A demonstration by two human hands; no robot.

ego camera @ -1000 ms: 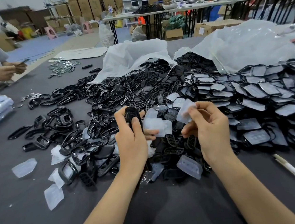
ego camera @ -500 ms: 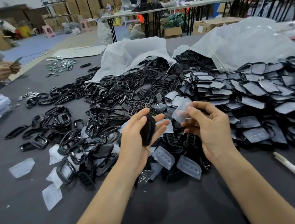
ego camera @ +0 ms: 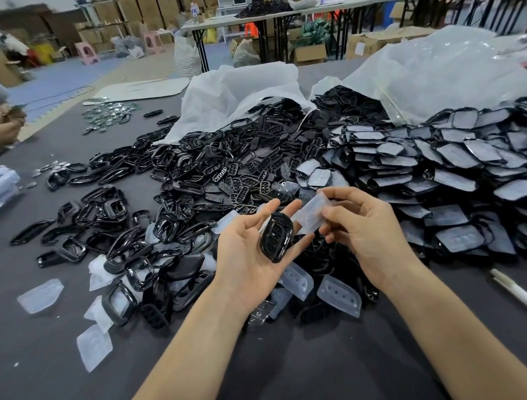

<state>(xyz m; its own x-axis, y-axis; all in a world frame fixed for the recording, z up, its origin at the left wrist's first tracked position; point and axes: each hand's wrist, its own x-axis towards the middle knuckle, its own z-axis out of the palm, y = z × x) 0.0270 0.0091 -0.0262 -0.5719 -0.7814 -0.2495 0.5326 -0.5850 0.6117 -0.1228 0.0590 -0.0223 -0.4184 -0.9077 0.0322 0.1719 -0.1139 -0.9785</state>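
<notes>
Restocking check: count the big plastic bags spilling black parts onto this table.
2. The left bag lies behind the pile of black parts; the right bag lies beside it, further right. Others may be hidden off-frame.

Beyond your dark work table, you see long folding tables across the upper right, stacked cardboard boxes along the top, and blue floor mats with pink stools upper left.

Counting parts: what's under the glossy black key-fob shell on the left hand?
Only the left hand, fingers open, shows under the glossy black plastic key-fob shell; directly beneath is covered.
</notes>
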